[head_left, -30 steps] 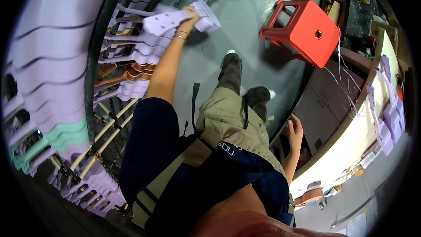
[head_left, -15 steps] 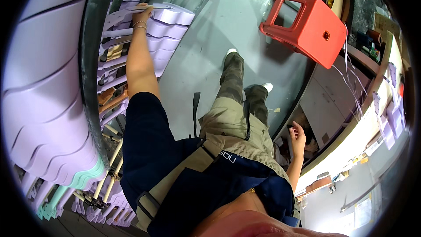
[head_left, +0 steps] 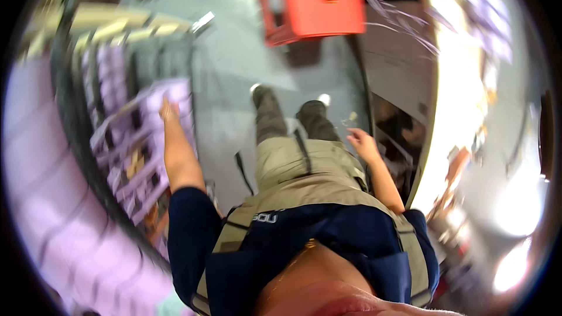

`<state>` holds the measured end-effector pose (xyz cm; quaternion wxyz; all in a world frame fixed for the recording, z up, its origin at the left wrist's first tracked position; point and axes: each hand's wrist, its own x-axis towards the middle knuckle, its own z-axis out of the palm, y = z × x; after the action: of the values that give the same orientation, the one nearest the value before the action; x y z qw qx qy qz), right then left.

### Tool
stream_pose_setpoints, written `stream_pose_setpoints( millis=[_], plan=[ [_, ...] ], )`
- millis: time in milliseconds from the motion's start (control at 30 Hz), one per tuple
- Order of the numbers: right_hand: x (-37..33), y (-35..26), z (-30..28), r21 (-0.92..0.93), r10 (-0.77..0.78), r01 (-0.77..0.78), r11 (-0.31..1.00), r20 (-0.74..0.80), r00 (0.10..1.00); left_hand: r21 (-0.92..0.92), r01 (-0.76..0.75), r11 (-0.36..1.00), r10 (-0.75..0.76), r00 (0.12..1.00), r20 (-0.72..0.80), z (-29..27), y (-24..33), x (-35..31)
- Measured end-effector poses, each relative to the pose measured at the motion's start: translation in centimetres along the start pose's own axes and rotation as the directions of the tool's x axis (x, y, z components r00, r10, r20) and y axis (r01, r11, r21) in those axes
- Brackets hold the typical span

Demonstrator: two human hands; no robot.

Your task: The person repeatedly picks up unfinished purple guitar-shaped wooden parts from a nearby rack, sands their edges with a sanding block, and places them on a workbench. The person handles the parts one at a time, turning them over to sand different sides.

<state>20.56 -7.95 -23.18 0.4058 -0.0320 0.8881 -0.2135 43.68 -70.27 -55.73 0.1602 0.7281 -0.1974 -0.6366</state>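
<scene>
My left hand (head_left: 169,109) reaches out to the left rack, closed round the neck of a lavender ukulele (head_left: 143,95). The picture is smeared by motion, so the exact grip of the fingers is hard to make out. More lavender ukuleles (head_left: 137,167) lie stacked around it, their necks toward the left. By my right hip, my right hand (head_left: 365,145) hangs in the air beside the workbench, fingers loosely bent and apart, holding nothing that I can see.
A red plastic stool (head_left: 328,9) stands ahead on the grey floor (head_left: 228,52). A long bright-topped workbench (head_left: 448,90) runs along my right, with pale strings trailing from it. Close on the left, a dark rack post (head_left: 73,117) borders a big stack of lavender bodies (head_left: 44,187).
My view has turned left, so stool and bench sit further left in the picture. My left hand stays at the ukulele; my right hand has come forward a little from my side.
</scene>
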Motion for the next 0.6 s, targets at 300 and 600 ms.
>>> stream_pose_setpoints(
  millis=[300,600],
  plan=[
    [-3.6,10.2,1.4,0.015,0.141,-0.141,0.990,0.020,0.990,0.648,-0.296,0.702,-0.503,0.439,0.745,26.1,-26.1,-42.6],
    [-5.3,12.6,-9.4,0.388,0.010,0.069,0.919,-0.199,0.980,0.295,-0.073,0.953,-0.297,-0.025,0.955,54.4,-30.9,-70.9]
  ],
)
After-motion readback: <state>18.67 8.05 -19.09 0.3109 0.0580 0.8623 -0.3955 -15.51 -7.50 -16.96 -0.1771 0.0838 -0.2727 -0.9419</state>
